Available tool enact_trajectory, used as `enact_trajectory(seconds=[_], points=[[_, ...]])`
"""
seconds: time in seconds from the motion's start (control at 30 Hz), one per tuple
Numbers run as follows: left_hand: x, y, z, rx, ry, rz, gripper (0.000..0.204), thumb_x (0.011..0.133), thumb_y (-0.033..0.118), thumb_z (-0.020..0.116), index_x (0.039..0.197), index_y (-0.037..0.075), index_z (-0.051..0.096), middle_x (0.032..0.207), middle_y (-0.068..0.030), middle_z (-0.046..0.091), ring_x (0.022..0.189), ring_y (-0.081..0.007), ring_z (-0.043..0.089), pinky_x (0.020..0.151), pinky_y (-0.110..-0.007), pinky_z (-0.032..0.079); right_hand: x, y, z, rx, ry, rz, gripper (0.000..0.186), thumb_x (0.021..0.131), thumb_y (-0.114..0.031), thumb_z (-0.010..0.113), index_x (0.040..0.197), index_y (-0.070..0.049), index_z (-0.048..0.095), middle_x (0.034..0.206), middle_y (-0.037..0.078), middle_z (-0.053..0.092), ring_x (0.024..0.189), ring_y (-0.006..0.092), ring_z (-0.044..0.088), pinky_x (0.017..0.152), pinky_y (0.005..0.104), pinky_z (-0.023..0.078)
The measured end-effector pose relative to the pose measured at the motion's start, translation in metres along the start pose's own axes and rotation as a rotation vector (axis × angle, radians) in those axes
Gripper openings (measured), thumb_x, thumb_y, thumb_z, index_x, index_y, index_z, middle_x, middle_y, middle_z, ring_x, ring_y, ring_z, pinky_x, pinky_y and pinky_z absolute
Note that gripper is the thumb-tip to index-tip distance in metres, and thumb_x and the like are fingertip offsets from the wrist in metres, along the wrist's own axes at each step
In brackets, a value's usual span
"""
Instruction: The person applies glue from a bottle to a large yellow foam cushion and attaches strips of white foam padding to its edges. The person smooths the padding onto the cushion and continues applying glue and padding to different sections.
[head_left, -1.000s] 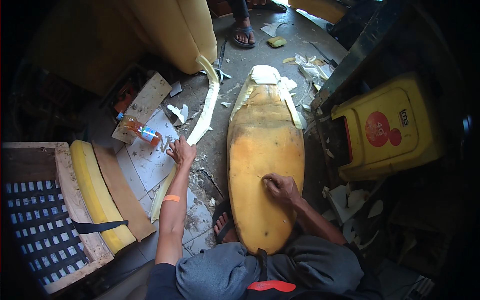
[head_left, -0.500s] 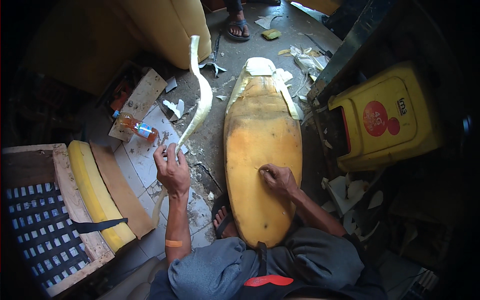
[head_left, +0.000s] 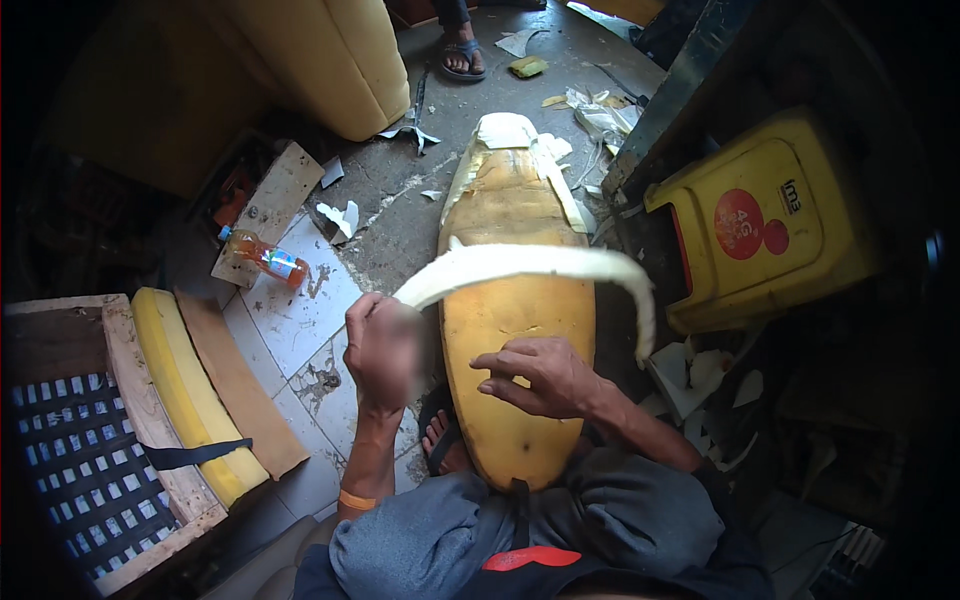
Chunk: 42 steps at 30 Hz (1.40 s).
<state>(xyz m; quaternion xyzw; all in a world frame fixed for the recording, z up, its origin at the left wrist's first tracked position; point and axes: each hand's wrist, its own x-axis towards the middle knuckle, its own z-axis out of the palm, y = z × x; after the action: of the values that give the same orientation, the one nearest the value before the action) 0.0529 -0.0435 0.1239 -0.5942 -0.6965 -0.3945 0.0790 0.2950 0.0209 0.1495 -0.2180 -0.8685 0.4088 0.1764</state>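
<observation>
A long, pale foam strip (head_left: 530,261) curves across from my left hand (head_left: 384,350), which is closed around one end of it; part of that hand is smeared. The strip's far end droops past the right side of a yellow foam seat pad (head_left: 515,312). This long pad points away from me, its near end between my knees. White-cream foam pieces (head_left: 506,131) cover its far tip and edges. Over the pad's near half is my right hand (head_left: 543,377), its fingers loosely apart and nothing visible in them.
A yellow plastic stool (head_left: 770,225) lies tipped at the right. On the left are a bottle of orange liquid (head_left: 268,258), a wooden block (head_left: 285,195) and a wooden frame with black webbing (head_left: 85,440). Foam scraps (head_left: 690,380) litter the floor. Another person's sandalled foot (head_left: 463,58) is beyond.
The strip has swung from upright at the left to lying across above the pad. My left hand moved right and slightly nearer; my right hand lifted its fingers from their pinch at the pad.
</observation>
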Motion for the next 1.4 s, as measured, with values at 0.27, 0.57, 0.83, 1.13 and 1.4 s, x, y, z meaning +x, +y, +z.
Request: enact_trajectory(seconds=[0.27,0.57,0.83,1.13,1.4], points=[[-0.013,0.017,0.009,-0.139,-0.178,-0.007,0.054,0.076,-0.004,0.08,0.125,0.003,0.06,0.119,-0.0181,0.062,0.109,-0.0368,0.065,0.094,-0.045,0.056,0.0,0.047,-0.002,-0.398,0.224,0.176,0.101,0.081,-0.05,0.083,0.162,-0.019,0.032,0.143,0.018,0.052,0.138,0.0382,0.046,0.116,0.0612,0.029],[0.0,0.004,-0.001,-0.272,-0.457,-0.224,0.064,0.079,0.005,0.085,0.137,0.003,0.058,0.11,-0.0168,0.067,0.1,-0.0314,0.067,0.091,-0.042,0.055,-0.022,0.061,-0.027,-0.091,0.386,0.257,0.065,0.085,-0.025,0.084,0.144,-0.012,0.06,0.116,0.016,0.068,0.105,0.0323,0.069,0.088,0.0385,0.057],[-0.033,-0.057,0.002,-0.143,-1.062,-0.318,0.066,0.088,0.029,0.079,0.143,0.001,0.055,0.128,-0.0236,0.066,0.118,-0.0391,0.065,0.102,-0.045,0.051,-0.067,0.1,-0.067,0.111,0.661,0.676,0.045,0.093,-0.029,0.078,0.133,-0.012,0.071,0.111,0.008,0.068,0.101,0.0178,0.067,0.085,0.0312,0.053],[-0.028,-0.042,0.033,-0.257,-0.761,-0.373,0.058,0.095,0.031,0.072,0.141,-0.001,0.056,0.135,-0.0234,0.062,0.125,-0.0395,0.061,0.107,-0.044,0.047,-0.087,0.108,-0.072,0.247,0.63,0.74,0.044,0.092,-0.028,0.08,0.132,-0.013,0.073,0.103,0.001,0.068,0.094,0.0106,0.062,0.084,0.0275,0.05],[0.051,0.005,0.025,-0.456,-0.914,-0.139,0.052,0.097,0.042,0.073,0.127,0.001,0.062,0.098,-0.0119,0.074,0.093,-0.03,0.073,0.083,-0.039,0.056,-0.07,0.057,-0.124,0.37,0.341,0.423,0.053,0.09,-0.024,0.082,0.138,-0.007,0.066,0.12,0.006,0.069,0.116,0.0174,0.062,0.105,0.0329,0.047]])
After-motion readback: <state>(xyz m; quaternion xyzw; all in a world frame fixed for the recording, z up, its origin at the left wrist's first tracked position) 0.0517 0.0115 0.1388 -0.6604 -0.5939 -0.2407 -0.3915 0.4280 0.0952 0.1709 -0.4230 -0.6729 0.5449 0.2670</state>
